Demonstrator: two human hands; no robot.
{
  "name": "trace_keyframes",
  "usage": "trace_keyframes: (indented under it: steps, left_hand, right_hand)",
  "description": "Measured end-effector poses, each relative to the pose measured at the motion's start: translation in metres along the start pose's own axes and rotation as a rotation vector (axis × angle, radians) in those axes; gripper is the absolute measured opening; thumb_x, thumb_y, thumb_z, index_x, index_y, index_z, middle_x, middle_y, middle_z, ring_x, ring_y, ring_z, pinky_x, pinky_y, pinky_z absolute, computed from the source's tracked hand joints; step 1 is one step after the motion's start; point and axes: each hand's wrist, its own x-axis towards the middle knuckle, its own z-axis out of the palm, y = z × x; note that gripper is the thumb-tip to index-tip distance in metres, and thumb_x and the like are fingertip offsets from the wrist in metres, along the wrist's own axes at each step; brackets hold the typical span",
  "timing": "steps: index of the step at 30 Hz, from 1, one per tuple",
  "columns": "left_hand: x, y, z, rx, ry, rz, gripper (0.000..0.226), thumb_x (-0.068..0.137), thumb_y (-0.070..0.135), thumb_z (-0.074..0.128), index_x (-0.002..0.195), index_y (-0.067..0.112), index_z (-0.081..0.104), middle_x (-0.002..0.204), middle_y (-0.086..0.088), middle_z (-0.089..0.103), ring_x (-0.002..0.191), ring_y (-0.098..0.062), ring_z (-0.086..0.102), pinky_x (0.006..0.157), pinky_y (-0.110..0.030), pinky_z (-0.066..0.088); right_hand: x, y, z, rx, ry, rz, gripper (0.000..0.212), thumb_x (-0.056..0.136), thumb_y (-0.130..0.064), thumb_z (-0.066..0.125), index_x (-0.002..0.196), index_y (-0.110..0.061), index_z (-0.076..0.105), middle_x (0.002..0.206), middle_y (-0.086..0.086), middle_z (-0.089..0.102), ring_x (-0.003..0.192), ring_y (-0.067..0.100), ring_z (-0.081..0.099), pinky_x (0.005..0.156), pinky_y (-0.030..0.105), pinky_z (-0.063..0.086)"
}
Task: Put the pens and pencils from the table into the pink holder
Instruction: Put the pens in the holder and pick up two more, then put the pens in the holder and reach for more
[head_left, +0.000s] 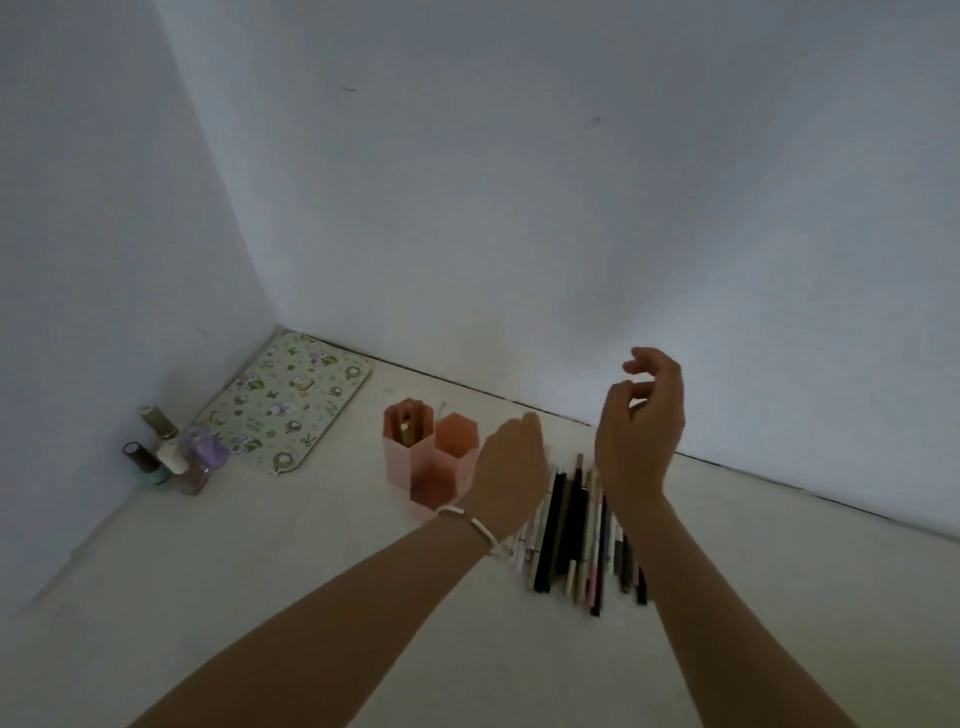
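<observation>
A person's two bare arms reach over a pale table (260, 571) set into a corner of white walls. The pink holder (397, 457), a cluster of three hexagonal cups, stands upright at centre, left of the hands; its far-left cup contains one gold-coloured stick (404, 431), while nothing shows in the parts of the other two cups that can be seen. The pens and pencils (571, 525) lie side by side in a tight row on the table just right of the holder, running from near to far, between the two forearms. The left hand (511, 467) hovers between the holder and the far end of the row with its back to the camera; its fingers point away and are mostly hidden, so whether they grasp anything cannot be told. A white bracelet (470, 522) circles that wrist. The right hand (641, 431) is raised above the far end of the row, its fingers loosely curled, and nothing is seen in them. At far left, a patterned mat (291, 405) lies flat against the wall, and a group of small bottles (171, 452) stands beside it in the corner, well apart from the holder.
</observation>
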Motion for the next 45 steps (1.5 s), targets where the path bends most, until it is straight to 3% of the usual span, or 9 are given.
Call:
trace_keyframes:
  steps: [3, 13, 17, 20, 24, 29, 37, 41, 45]
  left_hand:
    - [0.003, -0.003, 0.033, 0.163, -0.154, -0.085, 0.025, 0.100, 0.009, 0.037, 0.123, 0.007, 0.045, 0.124, -0.009, 0.053, 0.113, -0.023, 0.055, 0.095, -0.029, 0.043]
    - [0.014, 0.007, 0.053, 0.253, -0.144, -0.221, 0.029, 0.101, 0.010, 0.041, 0.129, 0.002, 0.038, 0.126, -0.013, 0.052, 0.111, -0.025, 0.058, 0.090, -0.031, 0.050]
    - [0.042, 0.021, -0.009, 0.035, 0.014, 0.022, 0.038, 0.092, 0.011, 0.051, 0.127, 0.003, 0.037, 0.109, -0.011, 0.049, 0.097, -0.027, 0.057, 0.071, -0.027, 0.041]
    - [0.057, 0.033, -0.077, -0.272, 0.189, 0.098, 0.053, 0.086, 0.010, 0.058, 0.133, 0.008, 0.036, 0.092, -0.007, 0.049, 0.077, -0.024, 0.057, 0.063, -0.030, 0.045]
    - [0.043, 0.031, -0.120, -0.449, 0.274, 0.105, 0.063, 0.086, 0.011, 0.064, 0.141, 0.019, 0.035, 0.087, -0.001, 0.052, 0.077, -0.019, 0.060, 0.074, -0.035, 0.058]
    - [0.027, 0.013, -0.124, -0.522, 0.288, 0.091, 0.060, 0.086, 0.011, 0.064, 0.138, 0.022, 0.039, 0.083, 0.003, 0.053, 0.074, -0.018, 0.064, 0.071, -0.034, 0.060]
    - [0.026, -0.011, -0.139, -0.623, 0.368, 0.044, 0.067, 0.086, 0.009, 0.063, 0.145, 0.026, 0.034, 0.092, 0.004, 0.056, 0.073, -0.012, 0.065, 0.066, -0.032, 0.061]
    - [0.027, -0.031, -0.160, -0.656, 0.489, 0.063, 0.061, 0.084, 0.005, 0.063, 0.137, 0.025, 0.041, 0.090, 0.000, 0.060, 0.069, -0.007, 0.066, 0.061, -0.028, 0.061]
    - [0.017, -0.064, -0.167, -0.590, 0.604, 0.031, 0.058, 0.085, 0.003, 0.064, 0.134, 0.024, 0.043, 0.090, 0.003, 0.061, 0.072, 0.000, 0.064, 0.054, -0.017, 0.056]
  right_hand:
    - [-0.002, 0.019, -0.024, -0.048, -0.015, 0.025, 0.038, 0.084, 0.004, 0.048, 0.114, -0.018, 0.056, 0.101, -0.009, 0.059, 0.072, 0.004, 0.052, 0.062, 0.028, 0.046]
    - [-0.023, 0.068, -0.055, -0.138, -0.044, 0.103, 0.039, 0.084, 0.006, 0.048, 0.113, -0.020, 0.055, 0.095, -0.009, 0.059, 0.070, 0.008, 0.054, 0.061, 0.019, 0.043]
    - [-0.021, 0.063, -0.038, -0.159, -0.155, 0.128, 0.034, 0.087, 0.001, 0.049, 0.113, -0.021, 0.054, 0.087, -0.013, 0.060, 0.060, 0.002, 0.055, 0.054, 0.014, 0.043]
    - [-0.021, 0.055, -0.007, -0.282, -0.390, 0.204, 0.023, 0.091, -0.008, 0.048, 0.111, -0.018, 0.057, 0.073, -0.009, 0.061, 0.054, 0.010, 0.056, 0.051, 0.029, 0.048]
    - [-0.032, 0.054, 0.039, -0.578, -0.696, 0.205, 0.028, 0.094, -0.010, 0.048, 0.122, -0.011, 0.051, 0.084, -0.002, 0.060, 0.069, 0.016, 0.056, 0.050, 0.023, 0.037]
    - [-0.047, 0.065, 0.067, -0.804, -0.806, 0.118, 0.024, 0.098, -0.018, 0.051, 0.120, -0.010, 0.046, 0.103, 0.007, 0.064, 0.090, 0.022, 0.063, 0.067, 0.030, 0.048]
    - [-0.040, 0.061, 0.074, -0.665, -0.766, 0.246, 0.015, 0.087, -0.011, 0.054, 0.099, -0.008, 0.045, 0.086, 0.008, 0.060, 0.069, 0.021, 0.054, 0.057, 0.030, 0.045]
    - [0.000, 0.026, 0.058, -0.296, -0.477, 0.313, 0.019, 0.085, -0.012, 0.060, 0.101, -0.006, 0.068, 0.086, 0.009, 0.070, 0.066, 0.018, 0.060, 0.048, 0.005, 0.036]
    - [0.042, -0.031, 0.040, 0.125, -0.205, 0.322, 0.019, 0.086, -0.010, 0.057, 0.098, -0.010, 0.072, 0.070, 0.001, 0.065, 0.050, 0.003, 0.052, 0.051, 0.012, 0.042]
